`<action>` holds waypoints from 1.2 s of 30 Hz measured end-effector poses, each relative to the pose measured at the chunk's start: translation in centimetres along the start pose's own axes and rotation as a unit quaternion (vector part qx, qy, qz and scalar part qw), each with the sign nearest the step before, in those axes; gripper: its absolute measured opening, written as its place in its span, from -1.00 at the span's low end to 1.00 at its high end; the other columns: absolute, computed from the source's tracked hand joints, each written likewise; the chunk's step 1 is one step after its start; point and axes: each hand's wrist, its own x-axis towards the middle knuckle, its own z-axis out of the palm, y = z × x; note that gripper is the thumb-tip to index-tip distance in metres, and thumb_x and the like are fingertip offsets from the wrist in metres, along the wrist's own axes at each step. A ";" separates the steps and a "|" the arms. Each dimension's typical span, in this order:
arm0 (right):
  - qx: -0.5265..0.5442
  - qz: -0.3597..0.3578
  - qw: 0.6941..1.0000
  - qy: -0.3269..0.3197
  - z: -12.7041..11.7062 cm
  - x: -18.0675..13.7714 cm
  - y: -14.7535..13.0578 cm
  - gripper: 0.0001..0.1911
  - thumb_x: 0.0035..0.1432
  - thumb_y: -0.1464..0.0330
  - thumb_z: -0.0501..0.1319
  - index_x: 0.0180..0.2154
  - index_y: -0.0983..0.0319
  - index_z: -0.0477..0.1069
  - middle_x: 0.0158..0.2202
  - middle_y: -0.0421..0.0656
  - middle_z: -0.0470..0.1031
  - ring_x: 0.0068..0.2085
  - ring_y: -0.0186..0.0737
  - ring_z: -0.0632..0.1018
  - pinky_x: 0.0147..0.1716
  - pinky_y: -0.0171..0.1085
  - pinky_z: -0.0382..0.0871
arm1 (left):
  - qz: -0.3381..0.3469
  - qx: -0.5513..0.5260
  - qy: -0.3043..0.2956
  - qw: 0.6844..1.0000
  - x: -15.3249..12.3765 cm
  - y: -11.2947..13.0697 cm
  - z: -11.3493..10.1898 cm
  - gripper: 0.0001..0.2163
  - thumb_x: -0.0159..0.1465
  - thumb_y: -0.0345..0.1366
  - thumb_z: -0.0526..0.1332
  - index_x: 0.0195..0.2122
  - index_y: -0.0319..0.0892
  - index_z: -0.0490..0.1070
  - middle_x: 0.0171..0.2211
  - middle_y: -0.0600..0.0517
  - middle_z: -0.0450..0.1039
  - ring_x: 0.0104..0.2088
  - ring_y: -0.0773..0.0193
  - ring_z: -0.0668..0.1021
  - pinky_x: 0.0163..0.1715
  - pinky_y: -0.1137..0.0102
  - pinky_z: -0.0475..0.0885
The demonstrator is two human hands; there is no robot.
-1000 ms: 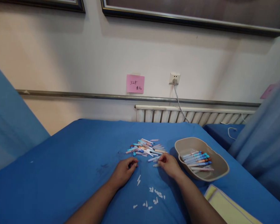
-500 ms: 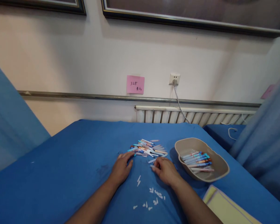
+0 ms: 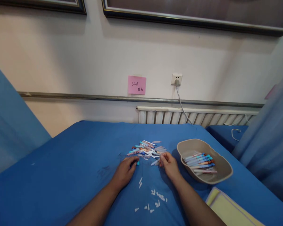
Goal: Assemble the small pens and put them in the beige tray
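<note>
Pens and pen parts lie in a loose pile [image 3: 147, 149] on the blue cloth, in white, teal, orange and dark blue. My left hand [image 3: 124, 172] is at the pile's near left side, fingers curled, with a small teal pen part [image 3: 138, 163] at the fingertips. My right hand [image 3: 169, 165] is at the pile's near right edge, thumb and finger pinched together; what lies between them is too small to make out. Pale pen barrels [image 3: 155, 162] rest just left of the right fingertips. Several small white pieces [image 3: 158, 195] are scattered nearer me, between my forearms.
A beige basin [image 3: 220, 179] holding several pens stands to the right. A yellow folded cloth or pad [image 3: 228, 208] lies at the front right. Blue curtains [image 3: 267, 138] hang on both sides. Behind the blue-covered table [image 3: 68, 163] are a radiator [image 3: 159, 116] and a wall socket [image 3: 176, 79].
My left hand has drawn slightly back from the pile, with the teal part showing at its fingertips. My right hand has shifted a little up and to the right.
</note>
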 end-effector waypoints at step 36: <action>0.104 0.066 0.991 0.052 -1.1 0.9 -0.9 -0.62 -0.03 0.01 0.13 -0.49 0.22 0.30 -0.63 -0.28 0.32 -0.64 -0.37 0.29 -0.65 -0.38 0.14 | 0.107 0.068 -0.145 0.981 2.4 4.0 0.0 -0.94 0.19 -0.31 0.16 -0.32 -0.14 0.35 -0.33 0.03 0.40 -0.24 0.19 0.39 -0.24 0.37 0.24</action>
